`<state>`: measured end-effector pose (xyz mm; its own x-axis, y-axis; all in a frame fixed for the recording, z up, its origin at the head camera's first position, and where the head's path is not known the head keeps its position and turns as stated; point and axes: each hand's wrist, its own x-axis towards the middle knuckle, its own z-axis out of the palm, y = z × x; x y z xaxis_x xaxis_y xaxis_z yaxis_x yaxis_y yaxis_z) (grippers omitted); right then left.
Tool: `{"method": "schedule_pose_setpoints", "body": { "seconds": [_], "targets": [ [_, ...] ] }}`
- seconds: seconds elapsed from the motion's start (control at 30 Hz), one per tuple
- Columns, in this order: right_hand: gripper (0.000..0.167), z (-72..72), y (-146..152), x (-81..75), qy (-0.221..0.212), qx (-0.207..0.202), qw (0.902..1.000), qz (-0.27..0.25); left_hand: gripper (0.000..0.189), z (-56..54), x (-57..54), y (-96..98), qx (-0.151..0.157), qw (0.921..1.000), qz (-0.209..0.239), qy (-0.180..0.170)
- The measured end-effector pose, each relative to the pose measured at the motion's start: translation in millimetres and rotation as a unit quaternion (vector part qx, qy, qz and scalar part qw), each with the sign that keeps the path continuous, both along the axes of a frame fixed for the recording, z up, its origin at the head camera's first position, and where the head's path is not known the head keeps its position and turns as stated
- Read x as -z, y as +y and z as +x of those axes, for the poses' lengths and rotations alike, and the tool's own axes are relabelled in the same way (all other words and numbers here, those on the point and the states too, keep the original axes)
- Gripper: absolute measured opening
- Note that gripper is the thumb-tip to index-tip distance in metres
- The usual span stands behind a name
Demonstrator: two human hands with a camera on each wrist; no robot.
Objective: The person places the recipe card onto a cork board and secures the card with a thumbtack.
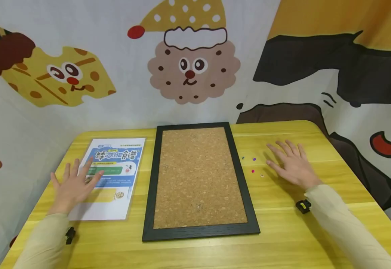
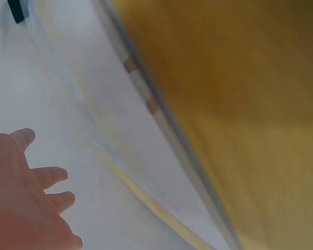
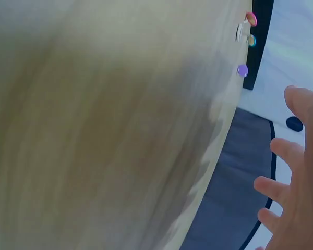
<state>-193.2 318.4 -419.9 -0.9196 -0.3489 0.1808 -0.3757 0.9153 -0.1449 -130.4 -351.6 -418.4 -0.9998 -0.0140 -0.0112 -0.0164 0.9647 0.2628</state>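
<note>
My left hand [image 1: 74,188], fingers straight and spread, is over the lower left part of a printed sheet [image 1: 111,213] with blue, green and yellow blocks and Chinese lettering. To the right of the several small thumbtacks [image 1: 253,171] is my right hand [image 1: 293,166], its fingers spread too and nothing held. A cork board [image 1: 199,175] in a black frame [image 1: 202,231] lies between the hands, its long sides running away from me. In the right wrist view the thumbtacks [image 3: 242,70] show pink, white, teal and purple heads near the right hand's [image 3: 302,172] thumb.
All of it lies on a yellow wood-grain table [image 1: 195,254] with rounded far corners. Cloth [image 1: 114,116] printed with cartoon food and an animal hangs close behind and along the sides. Each wrist wears a small black device [image 1: 304,206] on a strap.
</note>
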Motion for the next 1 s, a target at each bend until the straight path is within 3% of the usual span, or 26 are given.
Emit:
{"method": "schedule_pose_setpoints", "body": {
  "seconds": [0.37, 0.53, 0.8, 1.0],
  "targets": [
    [0.062, -5.5, -19, 1.3, -0.014, -0.040, 0.9991, -0.002, 0.082, 13.2, -1.9, -41.0, -0.033, 0.9984, 0.013, -0.044],
    [0.058, -8.2, -26, 1.3, -0.010, -0.053, 0.9985, 0.011, 0.086, 17.3, 0.6, -55.5, -0.042, 0.9950, 0.025, -0.088],
    [0.051, -12.0, -37, 0.7, -0.005, -0.067, 0.9977, 0.002, 0.092, 18.1, -1.0, -67.0, -0.044, 0.9839, 0.044, -0.168],
    [0.048, -14.3, -38, 6.2, -0.007, -0.079, 0.9968, -0.013, 0.093, 14.7, 2.6, -66.8, -0.050, 0.9812, 0.050, -0.180]
  ]
}}
